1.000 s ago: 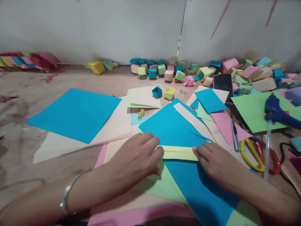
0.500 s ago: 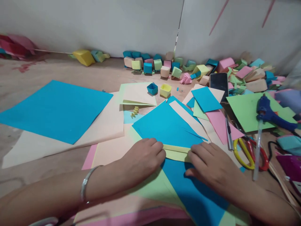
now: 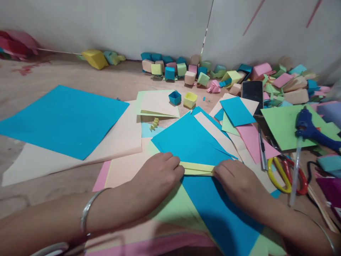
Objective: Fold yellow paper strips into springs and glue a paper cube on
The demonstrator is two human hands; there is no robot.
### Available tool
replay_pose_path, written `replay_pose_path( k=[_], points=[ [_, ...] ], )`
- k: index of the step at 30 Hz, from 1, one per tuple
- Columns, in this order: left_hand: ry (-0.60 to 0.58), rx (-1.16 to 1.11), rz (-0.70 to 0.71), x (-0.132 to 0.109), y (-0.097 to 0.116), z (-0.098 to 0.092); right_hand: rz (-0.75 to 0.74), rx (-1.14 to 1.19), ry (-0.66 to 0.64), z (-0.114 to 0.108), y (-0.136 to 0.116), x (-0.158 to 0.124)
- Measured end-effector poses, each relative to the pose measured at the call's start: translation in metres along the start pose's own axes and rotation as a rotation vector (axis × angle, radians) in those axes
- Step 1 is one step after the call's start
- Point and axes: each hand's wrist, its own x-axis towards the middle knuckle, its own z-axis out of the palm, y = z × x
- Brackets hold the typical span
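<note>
Before a pale wall (image 3: 106, 25), the left hand (image 3: 160, 177) and right hand (image 3: 238, 183) are pinching opposite ends of a folded yellow strip (image 3: 197, 170), each grip narrow, over blue paper (image 3: 191, 137), with uneven pressure possibly risking a skewed crease

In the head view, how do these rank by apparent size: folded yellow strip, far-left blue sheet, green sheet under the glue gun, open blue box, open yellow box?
1. Blue sheet
2. Green sheet
3. Folded yellow strip, its ends hidden
4. Blue box and yellow box: too alike to rank
</note>
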Motion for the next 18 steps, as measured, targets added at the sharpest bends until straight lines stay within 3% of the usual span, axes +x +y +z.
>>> replay_pose_path(
  k=[4, 10, 18],
  points=[
    [-0.052, -0.089, -0.061, 0.004, -0.005, 0.000, 0.033, 0.028, -0.031, 0.003, 0.002, 0.001],
    [0.016, -0.193, -0.111, 0.012, -0.014, 0.010, 0.091, 0.055, -0.038, -0.004, -0.003, 0.005],
    [0.003, -0.209, -0.124, 0.012, -0.014, 0.012, 0.206, 0.147, -0.148, -0.004, -0.002, 0.006]
  ],
)
